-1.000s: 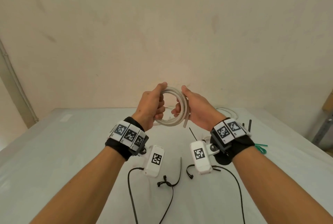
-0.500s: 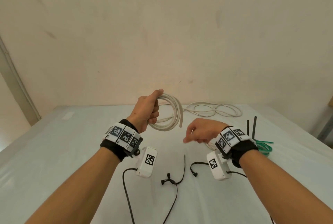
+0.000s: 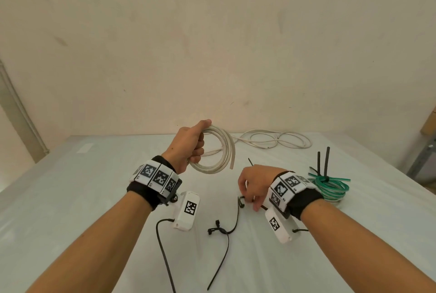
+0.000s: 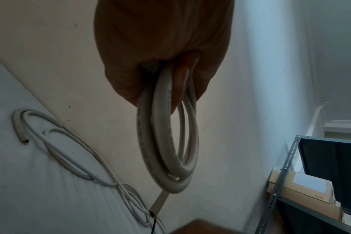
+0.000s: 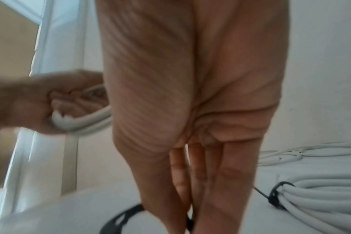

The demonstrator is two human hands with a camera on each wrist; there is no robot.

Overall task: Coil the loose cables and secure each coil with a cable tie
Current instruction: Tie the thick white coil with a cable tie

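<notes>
**White coil held up, right hand down at a cable tie**

The left hand (image 3: 188,145) grips the white coil (image 3: 218,151) above the table (image 3: 70,198), one cut end hanging free. The right hand (image 3: 253,184) pinches a black cable tie (image 3: 241,200) lying mid-table. Loose white cable (image 3: 278,142) lies at the far edge; a tied green coil (image 3: 330,184) lies right.

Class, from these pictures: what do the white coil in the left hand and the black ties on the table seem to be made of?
White coil: probably plastic-sheathed cable; smooth, faintly glossy, holds round loops.
Black ties: likely nylon; thin, matte, springy strips.
</notes>
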